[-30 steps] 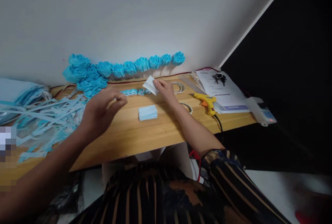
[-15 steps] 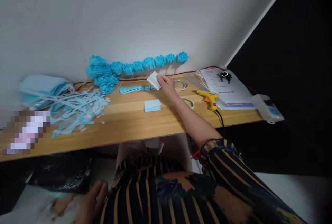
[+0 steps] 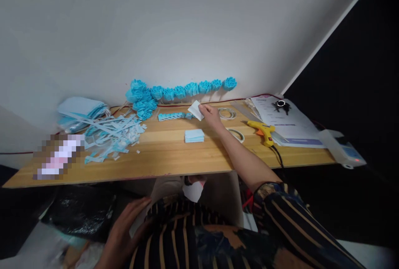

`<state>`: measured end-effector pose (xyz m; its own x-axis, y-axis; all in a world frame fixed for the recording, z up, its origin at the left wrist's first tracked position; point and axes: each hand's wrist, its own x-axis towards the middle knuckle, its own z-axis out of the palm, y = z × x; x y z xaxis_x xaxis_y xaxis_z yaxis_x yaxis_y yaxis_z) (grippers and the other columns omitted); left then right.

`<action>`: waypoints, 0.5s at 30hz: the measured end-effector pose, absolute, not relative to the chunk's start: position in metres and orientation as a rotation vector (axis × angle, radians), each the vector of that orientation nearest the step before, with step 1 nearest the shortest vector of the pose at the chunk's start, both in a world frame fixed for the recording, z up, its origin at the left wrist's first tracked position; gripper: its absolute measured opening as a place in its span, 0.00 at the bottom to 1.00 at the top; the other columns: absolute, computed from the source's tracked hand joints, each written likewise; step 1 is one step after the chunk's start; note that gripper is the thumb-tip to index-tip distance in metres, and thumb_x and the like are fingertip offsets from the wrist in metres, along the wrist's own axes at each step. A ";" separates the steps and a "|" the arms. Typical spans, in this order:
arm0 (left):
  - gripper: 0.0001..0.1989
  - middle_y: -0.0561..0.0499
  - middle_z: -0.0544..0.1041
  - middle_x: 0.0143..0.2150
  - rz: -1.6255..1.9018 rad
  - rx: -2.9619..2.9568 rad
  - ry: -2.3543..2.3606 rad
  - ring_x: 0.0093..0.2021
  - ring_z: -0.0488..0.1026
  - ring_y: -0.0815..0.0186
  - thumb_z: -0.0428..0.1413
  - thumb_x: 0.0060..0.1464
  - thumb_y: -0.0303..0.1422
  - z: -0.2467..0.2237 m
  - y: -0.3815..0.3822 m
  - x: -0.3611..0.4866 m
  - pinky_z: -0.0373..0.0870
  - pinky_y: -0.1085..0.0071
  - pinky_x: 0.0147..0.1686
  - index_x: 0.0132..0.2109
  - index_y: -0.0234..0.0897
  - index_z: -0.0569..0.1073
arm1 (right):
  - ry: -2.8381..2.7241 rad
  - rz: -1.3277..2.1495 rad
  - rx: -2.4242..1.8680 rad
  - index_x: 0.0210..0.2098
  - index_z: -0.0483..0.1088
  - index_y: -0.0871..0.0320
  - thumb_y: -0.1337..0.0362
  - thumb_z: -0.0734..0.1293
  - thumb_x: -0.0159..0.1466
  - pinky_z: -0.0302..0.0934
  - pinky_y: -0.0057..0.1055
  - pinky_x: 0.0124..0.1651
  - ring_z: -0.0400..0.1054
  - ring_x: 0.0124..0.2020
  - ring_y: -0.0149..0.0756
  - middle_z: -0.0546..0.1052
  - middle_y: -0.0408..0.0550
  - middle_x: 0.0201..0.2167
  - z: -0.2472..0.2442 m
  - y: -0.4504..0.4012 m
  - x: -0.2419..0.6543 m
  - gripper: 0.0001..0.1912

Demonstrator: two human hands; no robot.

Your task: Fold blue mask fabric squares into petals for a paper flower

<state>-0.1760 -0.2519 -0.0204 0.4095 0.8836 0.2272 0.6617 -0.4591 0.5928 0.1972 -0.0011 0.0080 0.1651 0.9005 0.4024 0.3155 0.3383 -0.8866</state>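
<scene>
Over the table (image 3: 168,161), my right hand (image 3: 211,115) pinches a pale square of mask-like fabric (image 3: 195,110) by its right edge. Just behind that square lies a row of folded blue pieces (image 3: 171,116), partly hidden by it. Nearer to me, a small stack of light blue cut pieces (image 3: 194,136) rests on the wood. My left hand (image 3: 124,227) is low beside my lap, below the table edge, its fingers stretched out and holding nothing.
Blue fabric flowers (image 3: 191,89) line the wall. Face masks (image 3: 81,105) and cut strips (image 3: 115,132) lie left. To the right are a tape roll (image 3: 238,135), a coil (image 3: 227,113), a yellow glue gun (image 3: 263,131), papers (image 3: 299,130), keys (image 3: 281,106) and a white box (image 3: 343,148).
My left hand has risen and its curled fingers have straightened. My right hand still holds the fabric square near the folded row. The whole view has shifted, with the table now further right.
</scene>
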 end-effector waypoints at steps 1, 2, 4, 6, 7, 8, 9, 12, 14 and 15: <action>0.33 0.59 0.83 0.55 0.840 2.196 1.306 0.55 0.82 0.48 0.60 0.56 0.40 -0.020 -0.243 -0.172 0.83 0.51 0.52 0.64 0.83 0.65 | -1.402 0.622 -1.199 0.22 0.59 0.54 0.39 0.64 0.60 0.45 0.31 0.32 0.50 0.28 0.30 0.57 0.38 0.21 0.009 -0.002 0.196 0.26; 0.27 0.56 0.84 0.54 0.899 2.170 1.264 0.54 0.82 0.49 0.59 0.58 0.39 -0.015 -0.233 -0.166 0.83 0.53 0.51 0.62 0.76 0.72 | -1.413 0.636 -1.190 0.22 0.61 0.55 0.39 0.65 0.60 0.46 0.31 0.33 0.51 0.28 0.30 0.58 0.38 0.22 0.010 -0.004 0.195 0.26; 0.19 0.49 0.84 0.53 0.916 2.181 1.188 0.54 0.82 0.51 0.58 0.61 0.37 0.004 -0.210 -0.153 0.81 0.55 0.54 0.57 0.62 0.80 | -1.437 0.671 -1.172 0.23 0.65 0.56 0.40 0.67 0.58 0.47 0.31 0.33 0.52 0.28 0.30 0.60 0.39 0.22 0.012 -0.007 0.191 0.25; 0.16 0.46 0.83 0.54 0.980 2.228 1.120 0.55 0.81 0.53 0.58 0.63 0.37 0.025 -0.179 -0.135 0.80 0.56 0.55 0.55 0.53 0.82 | -1.454 0.716 -1.155 0.23 0.67 0.56 0.41 0.69 0.56 0.48 0.31 0.33 0.53 0.28 0.30 0.62 0.39 0.22 0.014 -0.012 0.187 0.24; 0.15 0.45 0.83 0.55 1.024 2.270 1.062 0.56 0.80 0.53 0.59 0.62 0.38 0.035 -0.160 -0.125 0.79 0.56 0.56 0.55 0.49 0.81 | -1.454 0.742 -1.144 0.22 0.67 0.56 0.42 0.70 0.55 0.48 0.30 0.32 0.53 0.28 0.30 0.62 0.39 0.22 0.014 -0.014 0.185 0.24; 0.16 0.43 0.83 0.56 1.067 2.300 1.009 0.57 0.79 0.53 0.59 0.62 0.38 0.042 -0.140 -0.113 0.76 0.54 0.59 0.55 0.46 0.81 | -1.448 0.769 -1.134 0.22 0.68 0.56 0.42 0.71 0.55 0.48 0.30 0.32 0.53 0.27 0.30 0.63 0.39 0.21 0.014 -0.017 0.183 0.24; 0.17 0.42 0.82 0.57 1.107 2.312 0.978 0.59 0.78 0.53 0.59 0.62 0.39 0.047 -0.119 -0.101 0.74 0.52 0.61 0.56 0.43 0.80 | -1.439 0.794 -1.124 0.22 0.68 0.57 0.43 0.72 0.55 0.48 0.30 0.31 0.53 0.27 0.30 0.63 0.39 0.21 0.014 -0.019 0.181 0.23; 0.24 0.39 0.79 0.61 1.067 2.195 1.019 0.60 0.76 0.52 0.61 0.58 0.41 0.053 -0.062 -0.065 0.74 0.52 0.59 0.59 0.38 0.77 | -1.421 0.830 -1.108 0.23 0.70 0.57 0.44 0.73 0.55 0.47 0.30 0.31 0.53 0.26 0.29 0.63 0.38 0.20 0.012 -0.022 0.178 0.23; 0.28 0.38 0.79 0.60 0.954 1.992 1.039 0.57 0.77 0.52 0.64 0.54 0.43 0.052 -0.036 -0.042 0.75 0.56 0.55 0.59 0.35 0.77 | -1.429 0.833 -1.102 0.23 0.71 0.58 0.45 0.73 0.55 0.48 0.30 0.31 0.54 0.26 0.29 0.64 0.38 0.20 0.010 -0.022 0.178 0.22; 0.29 0.38 0.81 0.58 0.906 1.893 1.015 0.56 0.78 0.52 0.65 0.53 0.44 0.051 -0.027 -0.032 0.75 0.57 0.54 0.58 0.34 0.77 | -1.433 0.836 -1.098 0.24 0.72 0.58 0.46 0.74 0.55 0.48 0.30 0.31 0.54 0.25 0.28 0.65 0.38 0.20 0.008 -0.021 0.178 0.21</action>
